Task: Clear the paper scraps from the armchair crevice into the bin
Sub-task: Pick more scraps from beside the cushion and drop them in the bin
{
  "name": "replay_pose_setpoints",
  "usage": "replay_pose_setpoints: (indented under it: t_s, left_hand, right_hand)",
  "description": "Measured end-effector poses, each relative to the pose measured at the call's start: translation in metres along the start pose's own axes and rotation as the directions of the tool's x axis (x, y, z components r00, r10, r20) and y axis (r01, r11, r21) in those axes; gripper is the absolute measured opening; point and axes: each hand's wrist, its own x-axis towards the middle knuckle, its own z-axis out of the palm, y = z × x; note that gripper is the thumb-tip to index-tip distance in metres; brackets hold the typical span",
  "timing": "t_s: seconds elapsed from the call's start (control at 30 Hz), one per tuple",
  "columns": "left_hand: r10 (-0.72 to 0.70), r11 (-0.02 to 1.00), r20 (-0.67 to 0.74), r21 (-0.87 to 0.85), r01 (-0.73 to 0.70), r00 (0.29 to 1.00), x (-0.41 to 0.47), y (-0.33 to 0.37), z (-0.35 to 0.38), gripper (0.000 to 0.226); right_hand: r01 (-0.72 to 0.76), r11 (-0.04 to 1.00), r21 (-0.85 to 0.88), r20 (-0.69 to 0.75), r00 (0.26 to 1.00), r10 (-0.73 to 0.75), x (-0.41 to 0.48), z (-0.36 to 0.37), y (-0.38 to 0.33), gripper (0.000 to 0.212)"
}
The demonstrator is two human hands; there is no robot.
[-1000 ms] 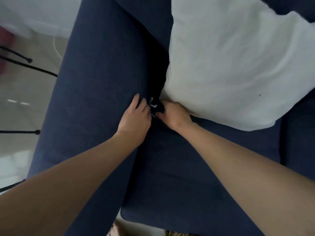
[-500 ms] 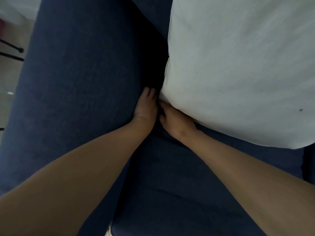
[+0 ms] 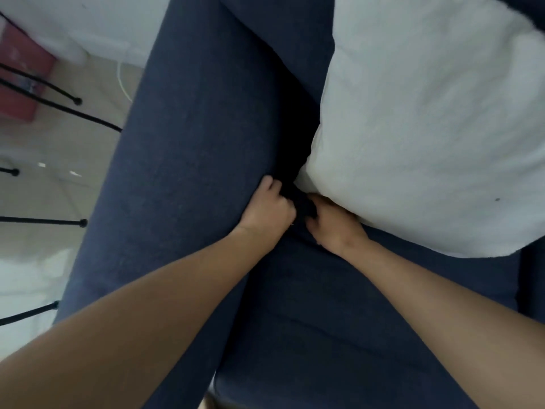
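The navy armchair's left armrest and seat cushion meet at a dark crevice. My left hand rests against the armrest side of the gap, its fingers curled into it. Facing it on the seat side, my right hand has its fingertips tucked down into the same gap, just under the corner of a white pillow. No paper scraps show; the crevice is dark and both sets of fingertips are hidden. No bin is in view.
The white pillow covers most of the seat's back right. Left of the armchair is pale floor with thin black metal legs, a red object and a white cable.
The small white scraps seen between my hands a second ago are no longer visible. My left fingers went from flat and extended to curled. The view has pulled back from the chair.
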Motion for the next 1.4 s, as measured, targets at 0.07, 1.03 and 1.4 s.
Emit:
replay_pose_setpoints:
  t_s: [0.07, 1.03, 1.4]
  left_hand:
    - [0.01, 0.997, -0.093, -0.079, -0.018, 0.996, -0.021, -0.005, -0.001, 0.025]
    - [-0.826, 0.3, -0.069, -0.894, 0.333, 0.559, -0.52, -0.018, 0.344, 0.02]
    - [-0.77, -0.006, 0.317, -0.872, 0.489, 0.554, -0.543, 0.043, 0.385, 0.072]
  right_hand:
    - [-0.041, 0.999, -0.021, 0.007, 0.999, 0.041, -0.009, -0.006, -0.003, 0.051]
    - [0.404, 0.865, -0.299, -0.157, 0.873, -0.462, -0.187, 0.164, -0.364, 0.057]
    - [0.47, 0.836, -0.282, 0.041, 0.877, -0.479, -0.232, 0.246, -0.397, 0.062]
